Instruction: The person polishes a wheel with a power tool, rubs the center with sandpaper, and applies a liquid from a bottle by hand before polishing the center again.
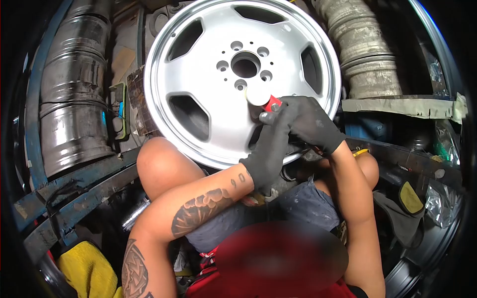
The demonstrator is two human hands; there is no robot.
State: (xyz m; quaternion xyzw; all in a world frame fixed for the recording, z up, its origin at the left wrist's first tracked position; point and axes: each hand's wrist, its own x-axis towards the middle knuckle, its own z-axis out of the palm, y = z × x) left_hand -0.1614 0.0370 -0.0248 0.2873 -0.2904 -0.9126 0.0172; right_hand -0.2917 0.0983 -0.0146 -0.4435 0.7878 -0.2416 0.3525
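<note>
While your 2 gloved hands meet over the wheel, a red tool sits between them, its round white end over the face, just beside the lowest bolt hole. You cannot tell from this view whether that end touches the metal.

Your right hand has its grip clamped on the tool. Your left hand comes up from below, its fingers against the tool and the other glove; the overlap hides whether its grip is closed.

The wheel lies in front of you, face up, close to your left knee. No tyre is on it, and its 5 bolt holes and centre hole stand open. Most of the face looks evenly silver, so work there seems well along, but the gloves cover part of the near side, and how much is left cannot be told.

Silvery drums stand to your left, duller ones to your right, and a yellow cloth lies low on your left.
</note>
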